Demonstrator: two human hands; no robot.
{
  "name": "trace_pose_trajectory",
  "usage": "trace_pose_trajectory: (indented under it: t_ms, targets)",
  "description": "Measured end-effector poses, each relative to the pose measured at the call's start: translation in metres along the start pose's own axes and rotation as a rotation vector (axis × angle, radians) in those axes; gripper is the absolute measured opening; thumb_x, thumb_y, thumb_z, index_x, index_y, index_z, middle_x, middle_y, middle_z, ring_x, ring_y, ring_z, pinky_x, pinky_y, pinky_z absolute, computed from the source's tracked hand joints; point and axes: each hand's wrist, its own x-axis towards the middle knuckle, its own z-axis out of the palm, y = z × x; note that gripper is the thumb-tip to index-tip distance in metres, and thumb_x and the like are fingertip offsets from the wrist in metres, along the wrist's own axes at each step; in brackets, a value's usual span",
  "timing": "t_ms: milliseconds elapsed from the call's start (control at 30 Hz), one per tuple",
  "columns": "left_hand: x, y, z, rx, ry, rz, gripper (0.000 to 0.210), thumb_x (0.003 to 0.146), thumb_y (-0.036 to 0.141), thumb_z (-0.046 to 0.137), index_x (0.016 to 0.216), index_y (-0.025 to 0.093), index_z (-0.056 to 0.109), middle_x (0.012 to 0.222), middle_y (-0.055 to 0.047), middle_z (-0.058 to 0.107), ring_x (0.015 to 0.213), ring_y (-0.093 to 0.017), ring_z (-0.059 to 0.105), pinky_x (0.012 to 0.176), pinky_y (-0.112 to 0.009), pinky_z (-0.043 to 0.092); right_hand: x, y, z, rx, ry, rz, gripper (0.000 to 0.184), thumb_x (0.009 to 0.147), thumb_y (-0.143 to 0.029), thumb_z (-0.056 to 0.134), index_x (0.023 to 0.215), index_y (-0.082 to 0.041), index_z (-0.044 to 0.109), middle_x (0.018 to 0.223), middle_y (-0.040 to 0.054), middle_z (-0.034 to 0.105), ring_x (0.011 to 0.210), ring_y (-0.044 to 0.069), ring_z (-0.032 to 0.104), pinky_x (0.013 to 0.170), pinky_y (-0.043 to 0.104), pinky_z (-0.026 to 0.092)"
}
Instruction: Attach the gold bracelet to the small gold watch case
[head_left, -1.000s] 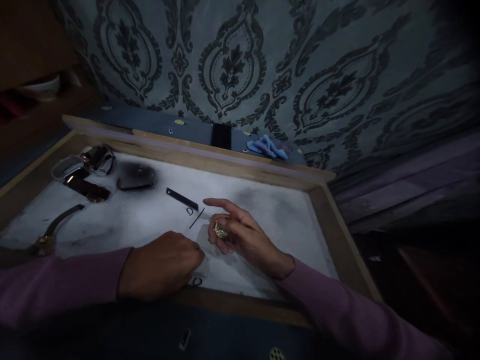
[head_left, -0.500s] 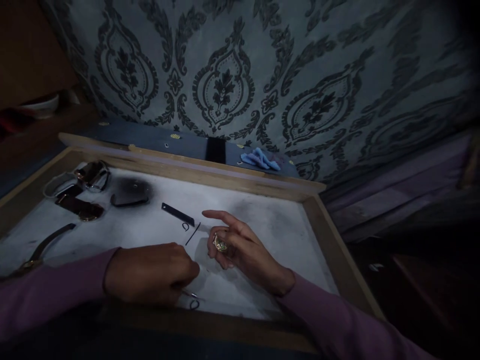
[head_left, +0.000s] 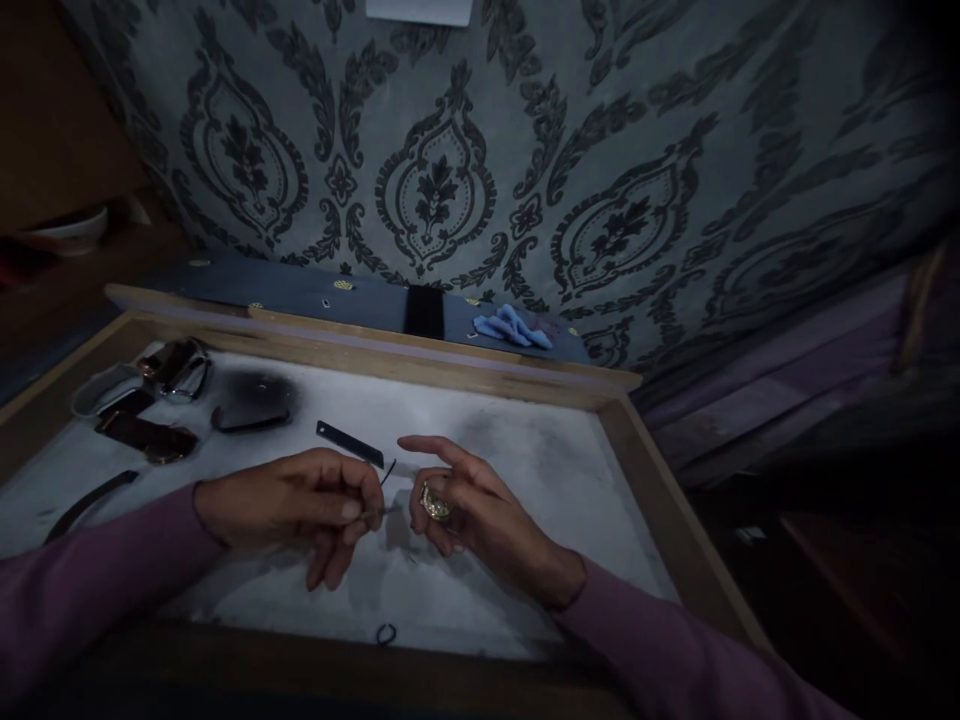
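Pinched between the fingers and thumb of my right hand (head_left: pixel 491 510) is a small round gold-coloured watch case (head_left: pixel 436 501); its index finger points out to the left. My left hand (head_left: pixel 300 510) is closed on a thin pointed tool (head_left: pixel 391 511), whose fine tip reaches toward the watch case without clearly touching it. The tool's kind is too small and dim to make out. Behind the left fingers lie a flat dark blade-like strip (head_left: pixel 349 443) and a thin dark pin (head_left: pixel 388 471). A small dark ring (head_left: pixel 386 634) rests near the tray's front edge.
Both hands are over a wooden-rimmed tray (head_left: pixel 480 372) with a white bottom. Several watches (head_left: pixel 146 437) and a dark strap (head_left: pixel 91 502) lie at its left, beside a dark curved piece (head_left: pixel 250 418). Beyond the rim is a crumpled blue cloth (head_left: pixel 513 326).
My left hand has lifted from the tray's front and turned, bringing the thin tool up toward the watch case. The right hand keeps its hold; the view has shifted slightly.
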Motion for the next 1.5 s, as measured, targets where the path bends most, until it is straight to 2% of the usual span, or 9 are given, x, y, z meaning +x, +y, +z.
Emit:
trace_pose_trajectory:
  t_ms: [100,200,367,467,633,833,1500]
  targets:
    - [0.004,0.000,0.005,-0.095,0.098,0.067,0.016,0.084,0.028,0.067,0.086,0.014,0.059,0.068,0.003,0.051,0.052,-0.007,0.052,0.047,-0.017,0.045,0.000,0.000,0.000,0.006,0.009,0.004,0.035,0.090,-0.017,0.045,0.125,-0.017,0.050,0.066,-0.0007,0.064,0.042,0.008,0.045,0.041,0.021,0.029]
    - [0.006,0.002,0.007,-0.103,0.127,0.070,0.021,0.086,0.033,0.067,0.084,0.014,0.058,0.066,0.005,0.044,0.048,-0.003,0.036,0.045,-0.014,0.036,0.000,0.001,0.000,0.006,0.011,0.006,0.035,0.090,-0.018,0.045,0.125,-0.017,0.050,0.065,-0.0007,0.064,0.042,0.007,0.044,0.041,0.021,0.029]
    - [0.006,0.002,0.005,0.139,0.180,0.078,0.028,0.089,0.041,0.061,0.079,0.015,0.052,0.064,0.007,0.037,0.047,-0.004,0.025,0.044,-0.015,0.032,0.000,0.001,0.000,-0.010,0.009,0.010,0.035,0.090,-0.017,0.045,0.125,-0.017,0.049,0.065,-0.0008,0.063,0.042,0.008,0.045,0.041,0.021,0.029]
    - [0.006,0.002,0.006,0.350,0.251,0.092,0.028,0.090,0.044,0.056,0.084,0.017,0.052,0.060,0.008,0.035,0.045,-0.005,0.029,0.042,-0.017,0.032,0.000,-0.001,0.001,-0.011,0.013,0.013,0.036,0.090,-0.017,0.045,0.125,-0.016,0.048,0.065,-0.0012,0.063,0.042,0.008,0.044,0.041,0.021,0.029]
    - [0.008,0.003,0.012,0.609,0.325,0.101,0.028,0.093,0.042,0.049,0.090,0.015,0.056,0.067,0.005,0.046,0.045,-0.005,0.042,0.043,-0.018,0.034,0.000,-0.001,0.001,-0.012,0.007,0.015,0.034,0.090,-0.019,0.047,0.124,-0.017,0.050,0.066,-0.0009,0.064,0.042,0.007,0.045,0.041,0.021,0.030]
    - [0.012,-0.002,0.014,0.624,0.385,0.212,0.026,0.092,0.040,0.051,0.087,0.016,0.058,0.072,0.005,0.044,0.052,-0.005,0.045,0.047,-0.018,0.040,0.000,0.000,0.001,-0.024,0.004,0.020,0.035,0.090,-0.018,0.046,0.125,-0.018,0.050,0.065,-0.0014,0.063,0.042,0.007,0.045,0.040,0.020,0.029]
    - [0.014,-0.005,0.019,0.676,0.401,0.156,0.029,0.094,0.042,0.048,0.088,0.015,0.056,0.071,0.004,0.049,0.049,-0.006,0.041,0.046,-0.019,0.034,0.001,0.002,0.002,-0.034,0.001,0.017,0.035,0.091,-0.018,0.046,0.125,-0.017,0.050,0.067,-0.0011,0.063,0.044,0.008,0.047,0.040,0.020,0.030]
